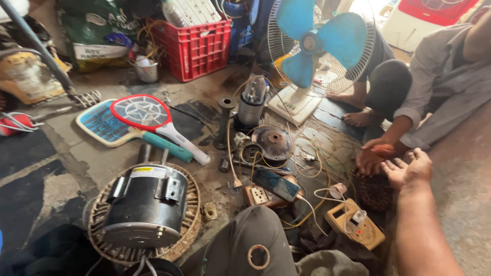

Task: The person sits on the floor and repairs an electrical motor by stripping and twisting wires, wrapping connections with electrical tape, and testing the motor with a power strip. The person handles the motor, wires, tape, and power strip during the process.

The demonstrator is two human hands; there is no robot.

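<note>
Your right hand [409,168] lies with fingers spread and slack, gripping nothing, fingertips just short of a co-worker's hands [372,156]. Those hands close around a small orange-brown object [382,150], too hidden to identify. Directly beneath both sits a dark round wire-mesh part [375,193] on the floor, partly covered by the hands; its weave looks rusty and coarse. Your left hand is out of frame, so its state cannot be told. Just left of the mesh part: a tan switch box [355,228] with a red light and a white plug in it, wires running off it. Further left, a phone [276,185] rests on a brown socket board [261,196]. Loose yellow wire [312,153] tangles across the floor between these and the blue-bladed table fan [319,43]. Well apart, lower left, a black motor [146,204] sits in a round slatted housing; beyond it lie two mosquito rackets [138,120] and a red crate [197,48].
</note>
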